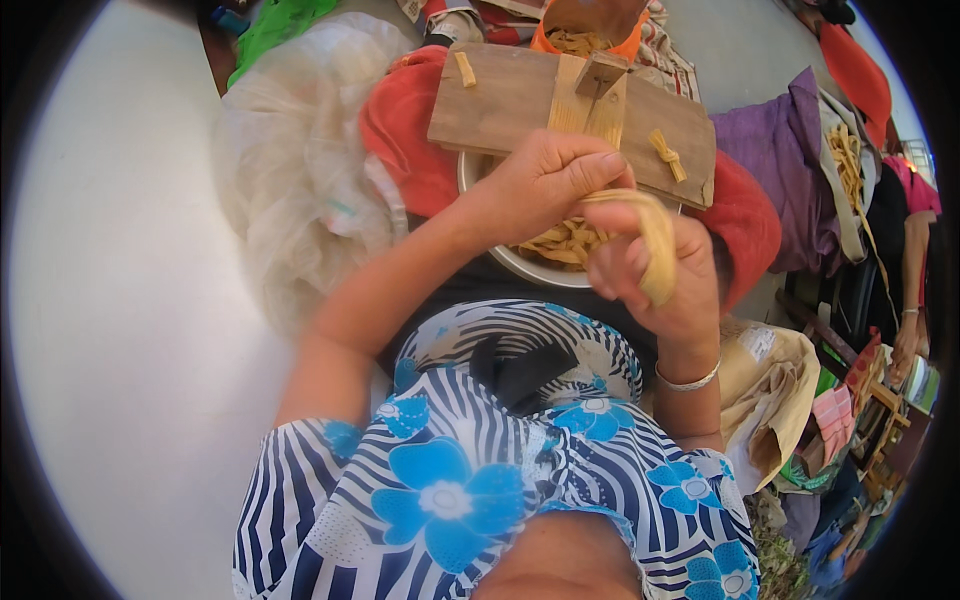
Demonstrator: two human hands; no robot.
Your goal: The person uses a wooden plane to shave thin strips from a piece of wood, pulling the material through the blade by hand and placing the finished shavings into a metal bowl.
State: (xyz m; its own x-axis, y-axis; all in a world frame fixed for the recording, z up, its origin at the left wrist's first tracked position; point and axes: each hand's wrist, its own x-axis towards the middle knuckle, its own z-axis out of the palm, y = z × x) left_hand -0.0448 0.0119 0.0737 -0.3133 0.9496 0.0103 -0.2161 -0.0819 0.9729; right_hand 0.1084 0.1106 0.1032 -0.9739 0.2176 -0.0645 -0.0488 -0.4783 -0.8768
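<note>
My left hand is closed, its thumb and fingers pinching one end of a soft, flat yellow strip. The strip loops over my right hand, whose curled fingers hold it; a silver bangle circles that wrist. Both hands are raised above a metal basin on my lap, with many similar yellow strips in it. Across the basin's far side lies a wooden board with a small upright wooden block. A knotted yellow piece rests on the board's right, and a small folded one on its left.
Beyond the board stands an orange container with more strips. A translucent plastic sack slumps at left. On the right are a purple sack, another bag of strips, a brown paper bag and another person's arm.
</note>
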